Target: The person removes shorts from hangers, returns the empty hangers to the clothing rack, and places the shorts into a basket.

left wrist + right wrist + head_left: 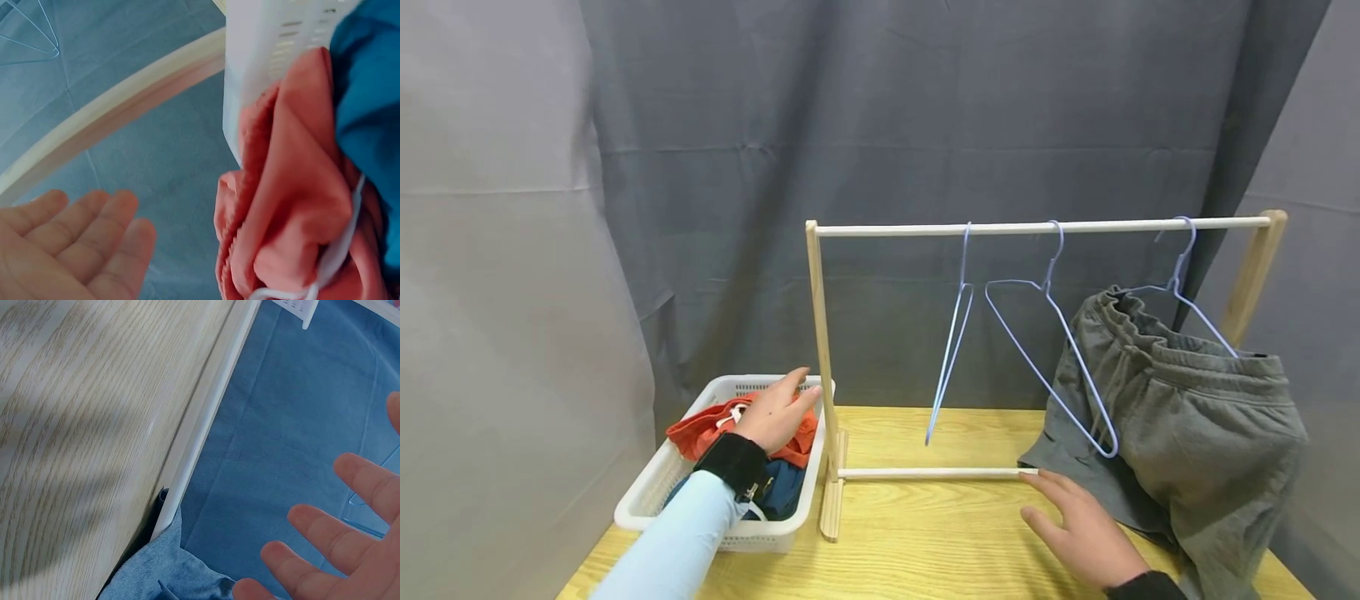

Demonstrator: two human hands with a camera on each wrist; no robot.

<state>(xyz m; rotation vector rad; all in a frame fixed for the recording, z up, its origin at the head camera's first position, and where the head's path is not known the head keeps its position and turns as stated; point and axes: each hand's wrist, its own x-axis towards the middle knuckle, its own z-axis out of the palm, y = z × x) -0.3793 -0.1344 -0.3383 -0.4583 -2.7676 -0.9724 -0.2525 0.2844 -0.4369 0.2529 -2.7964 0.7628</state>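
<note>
Over the white plastic basket [647, 500] my left hand [777, 417] reaches with its fingers extended, beside the rack's left post. An orange garment [700, 427] with a white drawstring lies in the basket, with dark blue cloth [782, 487] below it. In the left wrist view the palm is bare and apart from the orange garment [294, 181]. My right hand [1082, 529] hovers with spread fingers over the table, near the rack's lower white bar [925, 473]. Grey drawstring shorts [1217, 425] hang at the right from a light purple hanger [1206, 321].
A wooden rack with a white top rail [887, 231] stands on the wood-grain table [940, 533]. Two bare hangers, one in the middle [950, 358] and another [1078, 358] before the shorts, hang from it. Grey cloth [925, 100] covers the back.
</note>
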